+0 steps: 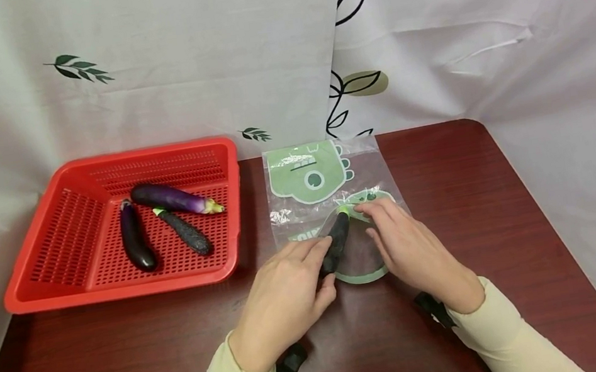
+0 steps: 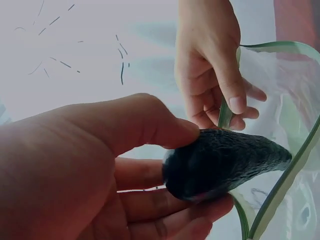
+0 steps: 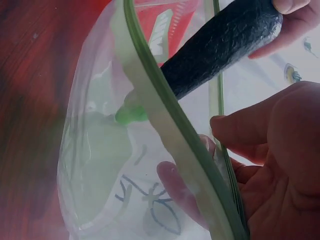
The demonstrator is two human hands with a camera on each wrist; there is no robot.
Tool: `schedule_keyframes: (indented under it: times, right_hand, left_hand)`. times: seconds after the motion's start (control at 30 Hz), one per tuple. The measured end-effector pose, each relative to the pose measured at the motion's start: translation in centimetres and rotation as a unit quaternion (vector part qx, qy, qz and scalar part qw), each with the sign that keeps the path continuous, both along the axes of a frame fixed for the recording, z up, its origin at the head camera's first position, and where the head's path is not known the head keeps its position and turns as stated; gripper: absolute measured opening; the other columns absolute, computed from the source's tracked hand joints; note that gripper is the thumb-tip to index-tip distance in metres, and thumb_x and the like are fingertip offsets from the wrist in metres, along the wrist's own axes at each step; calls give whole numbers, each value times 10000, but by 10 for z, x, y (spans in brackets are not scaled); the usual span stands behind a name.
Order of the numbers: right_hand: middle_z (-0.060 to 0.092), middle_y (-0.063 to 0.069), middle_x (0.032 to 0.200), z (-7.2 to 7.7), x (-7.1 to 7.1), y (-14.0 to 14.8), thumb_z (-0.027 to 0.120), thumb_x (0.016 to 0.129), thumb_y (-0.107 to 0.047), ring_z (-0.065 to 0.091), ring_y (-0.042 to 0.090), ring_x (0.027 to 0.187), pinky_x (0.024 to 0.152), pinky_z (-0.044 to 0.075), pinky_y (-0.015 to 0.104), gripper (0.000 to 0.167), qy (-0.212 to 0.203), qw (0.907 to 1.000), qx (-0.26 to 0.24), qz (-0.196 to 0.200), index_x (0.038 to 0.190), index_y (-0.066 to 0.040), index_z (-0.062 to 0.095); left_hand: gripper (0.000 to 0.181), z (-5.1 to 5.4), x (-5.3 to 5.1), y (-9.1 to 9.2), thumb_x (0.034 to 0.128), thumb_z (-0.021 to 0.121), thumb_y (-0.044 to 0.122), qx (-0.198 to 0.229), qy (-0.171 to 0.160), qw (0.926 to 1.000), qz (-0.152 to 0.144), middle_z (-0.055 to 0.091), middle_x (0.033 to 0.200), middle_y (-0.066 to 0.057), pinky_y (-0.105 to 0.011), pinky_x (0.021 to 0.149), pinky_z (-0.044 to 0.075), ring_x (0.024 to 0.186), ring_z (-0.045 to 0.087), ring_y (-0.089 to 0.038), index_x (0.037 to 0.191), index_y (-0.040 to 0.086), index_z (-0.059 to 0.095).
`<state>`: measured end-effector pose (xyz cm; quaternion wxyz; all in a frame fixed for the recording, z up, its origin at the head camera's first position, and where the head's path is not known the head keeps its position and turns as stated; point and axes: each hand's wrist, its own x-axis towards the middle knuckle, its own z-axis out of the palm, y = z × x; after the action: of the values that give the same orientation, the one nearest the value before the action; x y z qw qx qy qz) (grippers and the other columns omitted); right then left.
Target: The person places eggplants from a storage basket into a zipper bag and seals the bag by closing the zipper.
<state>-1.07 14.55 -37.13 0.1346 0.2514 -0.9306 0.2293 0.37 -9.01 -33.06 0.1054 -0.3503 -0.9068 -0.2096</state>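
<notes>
One left hand (image 1: 285, 296) is pinching a dark, elongated, green-tipped vegetable (image 3: 222, 50), likely firm, best held at its blunt end, tip inside a clear, green-rimmed plastic bag (image 1: 305, 178) the right hand (image 1: 412, 246) is gripping.

Vegetable I hold (image 1: 339, 238): near-black, with a bright green tip.
My bag (image 1: 368, 166): see-through, printed with light green cartoon shapes outlined in white; its rim (image 3: 179, 122) shows me a darker green line beside a pale green band.
My basket (image 1: 124, 292): bright red, patterned with rows of small holes.
Long eggplant (image 1: 169, 197): deep purple, turning violet, then a yellow-green cap.
Slim eggplant (image 1: 136, 240): almost black, purplish near its stem.
Small vegetable (image 1: 186, 232): charcoal, bright green at one end.
My table (image 1: 447, 190): reddish brown, dark-grained.
Cloth before me (image 1: 188, 55): whitish, dark green sprigs, black-outlined leaves, an olive patch.
My sleeves (image 1: 513, 333): pale cream.
</notes>
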Motion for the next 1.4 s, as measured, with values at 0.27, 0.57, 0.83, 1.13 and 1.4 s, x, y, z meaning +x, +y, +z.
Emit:
schedule_keyframes:
  times: [0.27, 0.57, 0.83, 1.13, 1.4]
  right_hand:
    - [568, 123, 1182, 1, 0, 0, 614, 937, 50, 582, 236, 1044, 826, 557, 391, 391, 104, 9999, -115, 3, 1316, 13, 526]
    - [558, 105, 1180, 7, 2, -2, 604, 940, 43, 572, 210, 1053, 855, 546, 376, 376, 110, 9996, -234, 113, 1306, 1, 527]
    - [557, 106, 1201, 8, 2, -1, 602, 950, 19, 567, 215, 1076, 873, 542, 386, 371, 106, 9996, -228, 86, 1313, 2, 525]
    - [566, 122, 1202, 5, 2, -1, 617, 941, 27, 577, 234, 1085, 873, 535, 401, 367, 223, 9994, -267, 59, 1299, 17, 535]
    - [572, 117, 1206, 6, 3, -2, 611, 944, 30, 572, 234, 1114, 906, 520, 404, 357, 251, 9992, -300, 50, 1294, 8, 544]
  left_hand:
    - [446, -4, 2, 7, 857, 763, 184, 89, -31, 10000, -4, 685, 1231, -119, -409, 896, 556, 1109, 665, -257, 1253, 6, 665]
    - [454, -11, 2, 12, 850, 788, 174, -67, 25, 10000, 0, 680, 1221, -135, -398, 824, 583, 1065, 686, -264, 1239, -22, 662]
    - [445, -21, -2, 20, 848, 790, 157, 48, 228, 9997, 15, 678, 1206, -156, -382, 849, 572, 1053, 685, -267, 1230, -31, 661]
    - [441, -32, -7, 27, 850, 789, 151, -28, 416, 9991, 96, 681, 1208, -147, -374, 859, 568, 1072, 679, -265, 1234, -26, 665]
    - [437, -37, -9, 30, 846, 794, 189, -253, 650, 9974, 202, 691, 1200, -113, -372, 782, 587, 1019, 699, -244, 1228, 8, 683]
